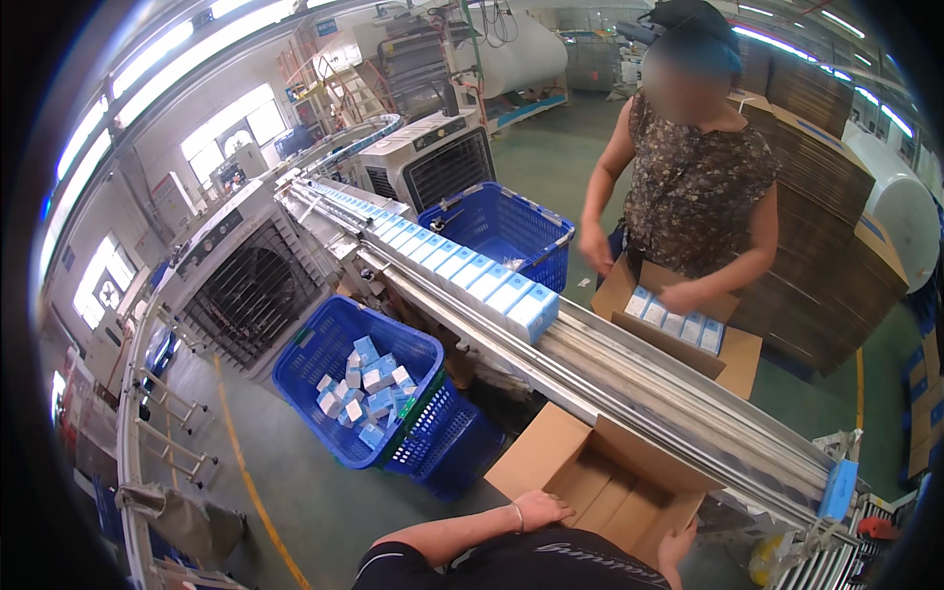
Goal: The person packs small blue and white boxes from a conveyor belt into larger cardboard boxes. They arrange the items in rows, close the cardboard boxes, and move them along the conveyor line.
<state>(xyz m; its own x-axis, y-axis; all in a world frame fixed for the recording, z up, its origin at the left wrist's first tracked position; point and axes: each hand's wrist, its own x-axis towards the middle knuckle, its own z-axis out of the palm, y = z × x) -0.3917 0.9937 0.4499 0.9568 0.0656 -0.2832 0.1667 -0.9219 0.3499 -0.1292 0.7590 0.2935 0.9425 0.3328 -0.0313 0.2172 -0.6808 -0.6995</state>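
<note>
An opened cardboard box (615, 487) with nothing visible inside stands in front of me, against the near side of the conveyor. My left hand (544, 511) holds its near left edge, the fingertips curling over the rim. On the opposite side, my right hand (677, 544) grips the right wall, its fingers partly hidden. Two flaps stick out, one to the left and one along the conveyor (678, 403). A tight row of small blue-and-white boxes (477, 277) sits on the belt, ending up and left of my box. One blue box (838, 490) lies alone at the belt's right end.
Across the conveyor, a co-worker reaches into another cardboard box (737, 372) partly filled with blue-and-white boxes. A blue basket (295, 369) of loose small boxes stands at left, another blue basket (565, 246) beyond the belt. Stacked flat cardboard (816, 236) rises behind the co-worker.
</note>
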